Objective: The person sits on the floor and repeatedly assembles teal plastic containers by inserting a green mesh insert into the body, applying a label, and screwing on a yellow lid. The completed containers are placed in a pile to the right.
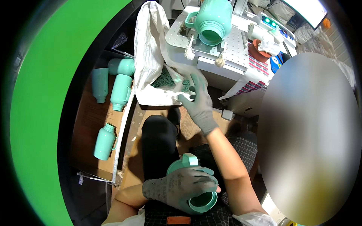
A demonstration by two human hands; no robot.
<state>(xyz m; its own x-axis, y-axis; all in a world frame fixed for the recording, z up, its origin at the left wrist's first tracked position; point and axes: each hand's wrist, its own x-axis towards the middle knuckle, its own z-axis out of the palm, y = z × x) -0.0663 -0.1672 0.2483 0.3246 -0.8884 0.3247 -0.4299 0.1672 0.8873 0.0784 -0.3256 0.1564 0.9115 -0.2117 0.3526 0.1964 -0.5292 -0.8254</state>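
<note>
In my lap, a mint-green plastic jug [189, 159] lies on its side, its handle upward and its round open mouth tilted toward the lower right. My gloved left hand [180, 187] is wrapped over its neck. My right hand [198, 100], in a grey glove with greenish fingertips, is raised ahead with fingers spread and nothing in it. Just beyond those fingers stands a white woven sack [147, 56], open, with green granules or scraps [164, 79] inside. Another mint-green jug [214, 19] lies on a fixture at the perforated metal plate [238, 47], mouth facing me.
On my left, a cardboard-lined bin [88, 126] holds several mint-green jugs [105, 142]. A workbench carries a reddish-brown round container [259, 51], white tissue, a box with lit green buttons [268, 20] and printed label sheets [249, 84]. A bright screen [307, 11] is at upper right.
</note>
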